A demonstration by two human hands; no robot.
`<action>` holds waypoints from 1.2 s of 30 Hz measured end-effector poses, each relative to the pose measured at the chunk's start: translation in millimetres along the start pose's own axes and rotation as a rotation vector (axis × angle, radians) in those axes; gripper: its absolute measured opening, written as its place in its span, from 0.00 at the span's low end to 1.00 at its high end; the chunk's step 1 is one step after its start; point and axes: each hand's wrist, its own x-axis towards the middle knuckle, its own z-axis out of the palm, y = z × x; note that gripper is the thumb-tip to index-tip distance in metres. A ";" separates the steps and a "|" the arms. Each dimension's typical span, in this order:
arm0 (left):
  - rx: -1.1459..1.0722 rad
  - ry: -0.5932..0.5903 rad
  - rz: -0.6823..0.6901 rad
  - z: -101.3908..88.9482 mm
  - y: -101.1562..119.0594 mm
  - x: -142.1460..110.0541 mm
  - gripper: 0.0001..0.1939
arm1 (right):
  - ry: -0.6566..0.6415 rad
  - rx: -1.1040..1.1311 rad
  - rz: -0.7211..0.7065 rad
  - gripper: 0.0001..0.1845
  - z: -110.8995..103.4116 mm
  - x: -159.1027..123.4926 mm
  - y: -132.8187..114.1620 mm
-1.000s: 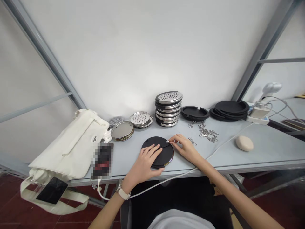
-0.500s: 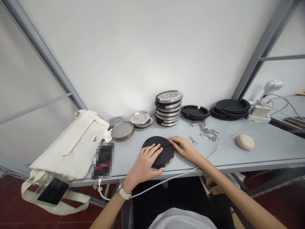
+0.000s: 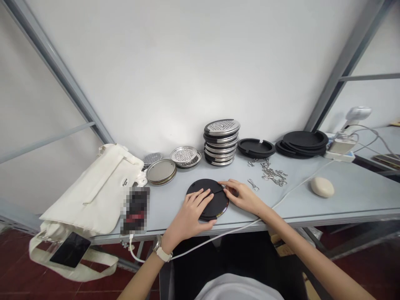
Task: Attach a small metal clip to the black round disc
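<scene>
A black round disc (image 3: 204, 189) with a slit across its top lies near the table's front edge. Part of a printed, coloured rim shows at its lower right. My left hand (image 3: 195, 210) rests flat on the disc, fingers spread over the top and thumb along the near rim. At the upper right edge, by the slit, my right hand (image 3: 242, 196) pinches a small silvery clip, mostly covered by the fingertips. A loose metal snap hook (image 3: 253, 184) lies just right of that hand, and a pile of similar hooks (image 3: 274, 174) sits farther back.
Behind the disc stands a stack of perforated metal discs in black holders (image 3: 221, 141). Black holders (image 3: 256, 147) and more black discs (image 3: 301, 143) lie rightward; metal lids (image 3: 161, 171) and a white bag (image 3: 96, 191) leftward. A white cable (image 3: 287, 193) crosses near a cream case (image 3: 322, 186).
The right fingers have shifted slightly over the disc's edge, covering the silvery loop that showed before. The left hand and the disc have stayed in place.
</scene>
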 end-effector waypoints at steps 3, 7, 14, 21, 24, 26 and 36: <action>-0.004 -0.006 0.000 0.2 -0.6 0.0 0.36 | 0.003 -0.014 -0.007 0.19 -0.6 -0.2 -0.3; -0.004 0.000 0.007 0.7 -0.8 0.3 0.36 | 0.031 0.017 -0.047 0.19 0.0 0.1 -0.2; -0.002 0.008 0.004 1.2 -0.8 -0.2 0.36 | 0.024 -0.003 -0.112 0.21 2.5 0.1 4.1; -0.011 0.020 0.010 1.8 -1.2 -0.2 0.36 | 0.020 -0.015 -0.111 0.22 4.4 -0.2 5.0; -0.010 0.021 0.010 1.6 -0.9 -0.3 0.36 | 0.046 -0.027 -0.091 0.22 4.7 0.2 4.8; -0.008 0.015 0.010 1.2 -0.7 -0.6 0.35 | 0.076 -0.022 -0.072 0.20 4.2 0.5 4.2; -0.008 0.014 0.001 -0.5 1.1 0.0 0.35 | 0.090 0.026 -0.044 0.15 -1.6 1.7 1.2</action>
